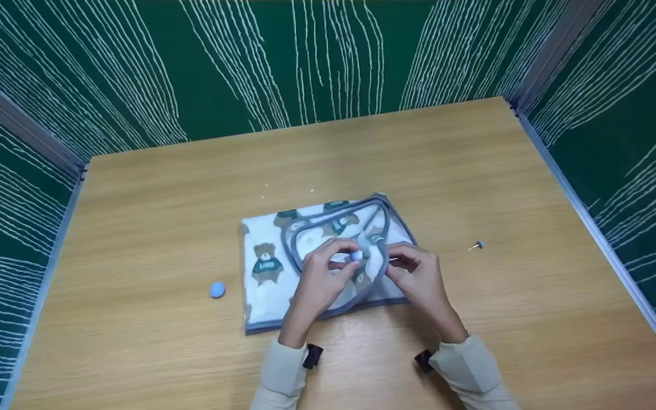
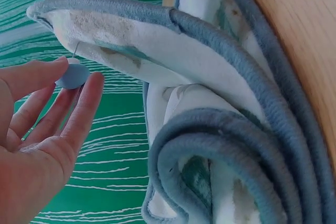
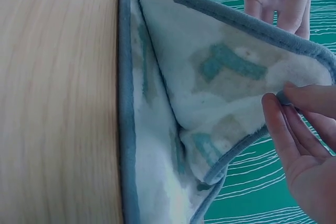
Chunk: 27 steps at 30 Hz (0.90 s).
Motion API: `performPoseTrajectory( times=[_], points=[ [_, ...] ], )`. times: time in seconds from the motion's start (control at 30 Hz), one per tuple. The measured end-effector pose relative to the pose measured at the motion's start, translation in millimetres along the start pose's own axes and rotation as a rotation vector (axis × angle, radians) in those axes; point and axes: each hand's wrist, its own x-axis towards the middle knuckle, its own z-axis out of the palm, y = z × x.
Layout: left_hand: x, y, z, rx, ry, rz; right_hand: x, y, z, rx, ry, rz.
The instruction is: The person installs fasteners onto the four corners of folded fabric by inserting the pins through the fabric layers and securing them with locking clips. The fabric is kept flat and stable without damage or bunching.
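Note:
A bear-print blanket [image 1: 266,285] with grey-blue edging lies folded on the table, one corner lifted between the hands. My left hand [image 1: 322,273] pinches a round blue cap [image 2: 74,75] with a white neck beside the lifted corner. In the left wrist view, a thin needle [image 2: 76,50] runs between cap and cloth. On the other face of the corner, my right hand [image 1: 419,273] pinches a small blue pin head [image 3: 283,98] between thumb and fingertips, mostly covered by them.
Left of the blanket, a second round blue cap [image 1: 217,289] lies on the wooden table [image 1: 134,228]. To the right lies a pin [image 1: 479,245] with a blue head. Small white bits [image 1: 312,190] are scattered behind the blanket. Green panels [image 1: 339,62] with white lines surround the table.

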Motion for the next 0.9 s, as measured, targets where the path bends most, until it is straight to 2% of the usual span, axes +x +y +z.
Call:
performPoseTrajectory(
  times=[0.17,0.33,0.67,0.77,0.9],
  points=[
    [2.0,3.3,0.7,0.044,-0.026,0.018,0,-19,1,-0.012,-0.021,-0.019],
    [2.6,3.8,1.8,0.051,-0.024,0.017,-1,-34,2,-0.052,-0.026,-0.015],
    [1.4,4.1,11.9,0.113,-0.009,0.044,-4,-34,5,-0.1,-0.039,-0.075],
    [-0.5,7.6,14.7,0.121,-0.019,0.01,-4,-34,4,-0.095,-0.028,-0.051],
    [-3.6,14.3,19.6,0.207,-0.051,-0.045,-3,-31,4,-0.078,-0.019,-0.069]
  ],
)
